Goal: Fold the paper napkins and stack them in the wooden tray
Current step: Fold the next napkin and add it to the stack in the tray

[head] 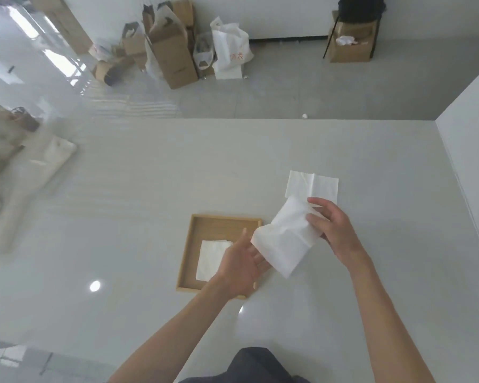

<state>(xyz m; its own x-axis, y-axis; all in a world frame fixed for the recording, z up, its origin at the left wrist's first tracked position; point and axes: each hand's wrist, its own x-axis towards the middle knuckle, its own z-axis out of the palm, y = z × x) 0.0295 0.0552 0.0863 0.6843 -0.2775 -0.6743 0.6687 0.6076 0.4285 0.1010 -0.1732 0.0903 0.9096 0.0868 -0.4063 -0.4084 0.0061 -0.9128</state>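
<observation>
Right hand [333,230] is up off the desk, fingers curled round the top edge of a white paper napkin [284,239], thumb and fingertips pinching it; wrist bent, forearm running back toward bottom right. Napkin hangs loose and crumpled, partly doubled over, lower end drooping over the right edge of the wooden tray [190,250].

Left hand [242,262] is spread flat, palm up, fingers reaching under the napkin's lower end, touching or nearly so; not closed on anything. It hovers over the tray's right half, forearm coming in from bottom centre. Both arms bare.

Tray: shallow, light wood, roughly square, flat on the desk. Inside it, near the front-middle, one folded napkin [210,258], partly hidden by the left hand. Just beyond the tray to the right, behind the held napkin, another napkin [310,183] lies unfolded & flat on the desk, creases showing, its near edge covered by the held one.

Desk [138,194] is pale, glossy, w/ light spots reflected left of and below the tray. A dark bit of clothing shows at the bottom edge.

Beyond the desk, far side from the tray: grey floor, cardboard boxes [172,53] and a white plastic bag [230,48] along a white wall; another box [349,45] w/ sth dark on top, upper right. A white wall panel rises at the right.
</observation>
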